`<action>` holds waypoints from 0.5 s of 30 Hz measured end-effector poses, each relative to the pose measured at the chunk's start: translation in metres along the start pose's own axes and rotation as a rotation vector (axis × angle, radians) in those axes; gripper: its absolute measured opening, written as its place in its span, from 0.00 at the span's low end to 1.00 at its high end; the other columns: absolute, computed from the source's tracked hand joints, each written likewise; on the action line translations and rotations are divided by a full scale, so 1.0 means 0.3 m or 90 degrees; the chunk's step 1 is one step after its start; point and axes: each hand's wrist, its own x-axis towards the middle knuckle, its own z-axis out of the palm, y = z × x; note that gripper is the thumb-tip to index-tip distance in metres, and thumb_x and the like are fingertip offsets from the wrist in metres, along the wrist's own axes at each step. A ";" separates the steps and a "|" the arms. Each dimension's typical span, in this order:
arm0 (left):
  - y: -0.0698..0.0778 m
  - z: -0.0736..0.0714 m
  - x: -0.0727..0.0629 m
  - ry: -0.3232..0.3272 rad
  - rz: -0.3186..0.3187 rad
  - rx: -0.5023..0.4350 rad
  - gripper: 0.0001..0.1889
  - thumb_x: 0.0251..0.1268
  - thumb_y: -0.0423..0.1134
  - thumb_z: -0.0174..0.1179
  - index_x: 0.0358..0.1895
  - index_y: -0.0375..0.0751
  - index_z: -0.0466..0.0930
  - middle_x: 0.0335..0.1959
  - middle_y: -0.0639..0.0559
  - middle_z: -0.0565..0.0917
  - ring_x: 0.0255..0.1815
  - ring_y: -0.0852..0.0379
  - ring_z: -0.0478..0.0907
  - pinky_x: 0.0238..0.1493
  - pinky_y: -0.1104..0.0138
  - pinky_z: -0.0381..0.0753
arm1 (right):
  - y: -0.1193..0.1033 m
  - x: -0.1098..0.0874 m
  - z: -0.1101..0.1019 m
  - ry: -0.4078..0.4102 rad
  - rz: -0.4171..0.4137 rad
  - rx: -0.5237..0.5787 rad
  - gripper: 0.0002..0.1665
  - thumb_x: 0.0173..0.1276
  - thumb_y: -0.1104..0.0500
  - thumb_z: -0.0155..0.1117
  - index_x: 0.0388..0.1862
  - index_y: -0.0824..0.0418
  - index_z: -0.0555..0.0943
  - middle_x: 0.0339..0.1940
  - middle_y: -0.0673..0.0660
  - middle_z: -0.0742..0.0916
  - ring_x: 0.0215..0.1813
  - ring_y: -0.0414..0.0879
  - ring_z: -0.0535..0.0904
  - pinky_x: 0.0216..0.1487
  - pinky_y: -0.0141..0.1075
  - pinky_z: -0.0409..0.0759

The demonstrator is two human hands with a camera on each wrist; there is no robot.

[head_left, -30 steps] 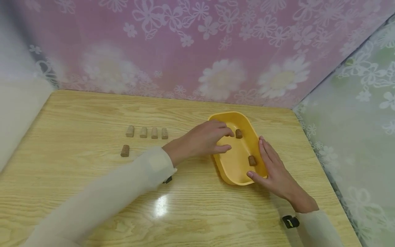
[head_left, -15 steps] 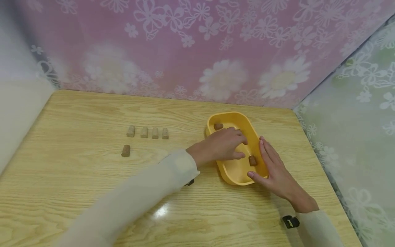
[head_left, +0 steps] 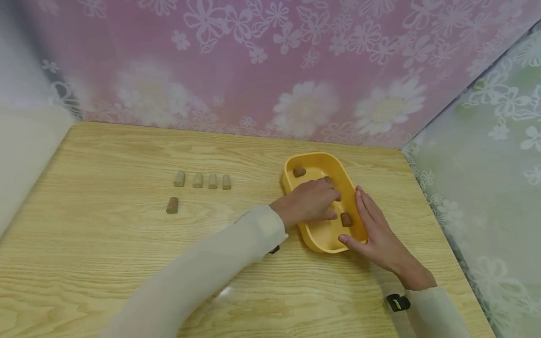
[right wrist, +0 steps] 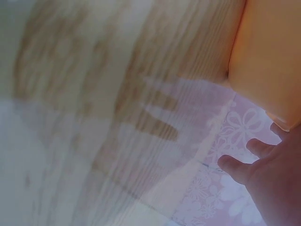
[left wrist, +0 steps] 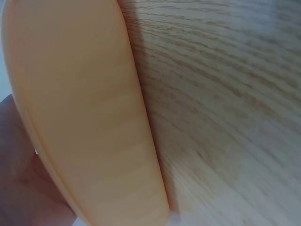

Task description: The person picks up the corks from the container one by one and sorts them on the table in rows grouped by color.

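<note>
A yellow plastic box [head_left: 308, 157] stands on the wooden table, with dark brown, cork-like stoppers inside. One stopper [head_left: 299, 172] lies at its far left end, and another [head_left: 346, 219] is near the right wall. A third [head_left: 327, 179] is partly covered by my left hand [head_left: 310, 202]. That hand reaches over the box's left rim, its fingers loosely bent with a gap to the thumb; no held thing shows. My right hand [head_left: 378, 239] holds the near right corner, thumb over the rim and straight fingers along the outer wall. The left wrist view shows the box's outer wall [left wrist: 84, 113].
To the left on the table [head_left: 105, 244], several pale stoppers [head_left: 197, 180] stand in a row. A single brown stopper [head_left: 172, 205] sits nearer to me. A pink floral backdrop [head_left: 236, 70] rises behind the table, and a pale floral one [head_left: 486, 164] on the right.
My left hand has moved right, further into the box, uncovering the stopper at the far left end. The stopper near the middle has become partly hidden. My right hand stays put.
</note>
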 end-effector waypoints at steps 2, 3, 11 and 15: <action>0.003 0.006 0.007 -0.003 -0.005 0.008 0.24 0.81 0.56 0.65 0.71 0.52 0.82 0.68 0.57 0.82 0.70 0.58 0.78 0.72 0.67 0.79 | -0.001 0.000 -0.001 0.000 0.003 0.002 0.70 0.72 0.43 0.75 0.93 0.57 0.36 0.95 0.57 0.43 0.93 0.65 0.39 0.88 0.71 0.42; 0.003 0.008 0.010 -0.004 -0.005 0.011 0.24 0.81 0.56 0.65 0.71 0.51 0.83 0.68 0.57 0.82 0.69 0.58 0.78 0.72 0.67 0.79 | -0.002 0.000 -0.002 0.000 0.005 -0.001 0.70 0.72 0.42 0.75 0.93 0.57 0.36 0.95 0.57 0.43 0.93 0.65 0.39 0.89 0.70 0.42; 0.011 0.023 0.032 -0.001 0.004 0.014 0.22 0.81 0.55 0.65 0.68 0.50 0.84 0.65 0.58 0.84 0.67 0.59 0.79 0.71 0.68 0.78 | 0.007 0.002 -0.004 0.009 -0.010 -0.019 0.71 0.72 0.40 0.76 0.93 0.59 0.39 0.94 0.60 0.46 0.93 0.65 0.41 0.92 0.61 0.41; 0.033 0.036 0.053 -0.002 0.012 0.018 0.18 0.81 0.54 0.64 0.63 0.50 0.86 0.60 0.57 0.86 0.66 0.57 0.81 0.70 0.67 0.80 | 0.011 0.000 -0.001 0.009 -0.008 -0.017 0.70 0.72 0.41 0.75 0.93 0.59 0.38 0.94 0.59 0.45 0.94 0.63 0.39 0.92 0.60 0.40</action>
